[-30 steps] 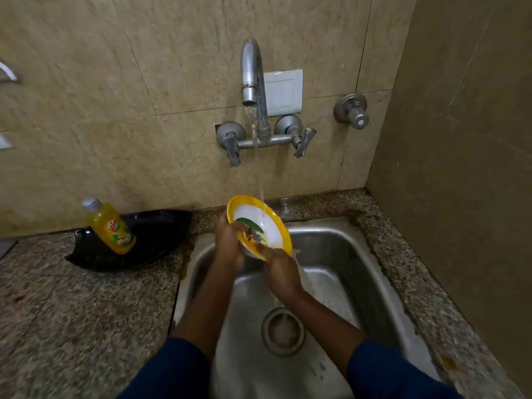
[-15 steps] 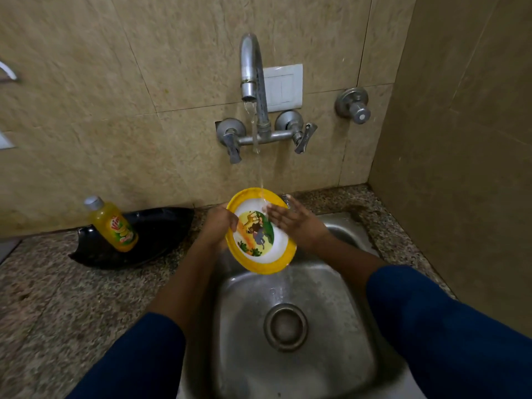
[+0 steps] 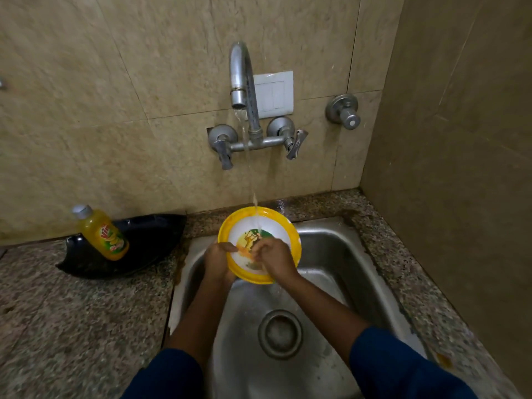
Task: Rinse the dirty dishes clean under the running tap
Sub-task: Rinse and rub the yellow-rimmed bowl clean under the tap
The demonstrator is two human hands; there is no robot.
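A yellow-rimmed plate with a printed picture on its white centre is held tilted over the steel sink. My left hand grips its left edge from behind. My right hand lies on the plate's face with curled fingers, covering the lower right of the picture. Water runs from the chrome tap in a thin stream and lands on the upper part of the plate.
A yellow dish-soap bottle leans on a black dish on the granite counter to the left. The drain sits mid-sink. A tiled wall stands behind, a side wall close on the right.
My right hand moved from the plate's right edge down onto its face. The plate has tipped to face more upward under the stream.
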